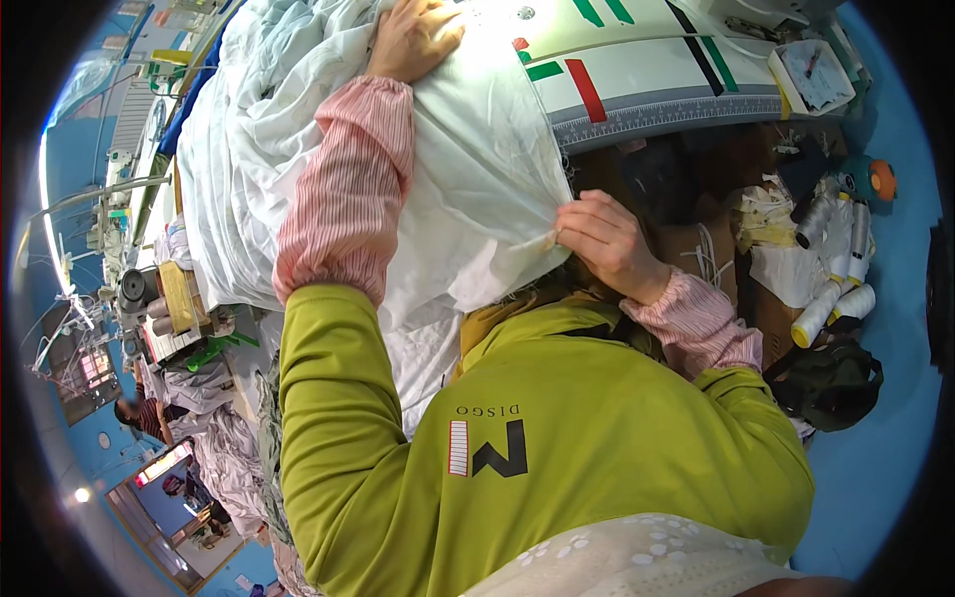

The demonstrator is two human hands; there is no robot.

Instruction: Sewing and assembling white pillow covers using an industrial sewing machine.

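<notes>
A large white cloth (pixel 487 149) drapes over the sewing table and hangs down toward my lap. My left hand (pixel 413 42) lies on the cloth near the top of the view, close to a brightly lit spot, its fingers stretched out and partly cut off by the upper edge. Lower and to the right, my right hand (pixel 612 239) pinches the cloth's edge, with fingertips and thumb closed on it. The raw edge runs from the lit spot down to that hand. Part of the fabric beyond the left hand is bunched in folds.
A grey ruler strip (pixel 676 111) lines the table's front edge, with coloured tapes above it. At the right stand a small white tray (pixel 811 78), thread spools (pixel 821 308) and a dark bag (pixel 826 386). Other people (pixel 154 413) and heaped fabric (pixel 224 458) appear far left.
</notes>
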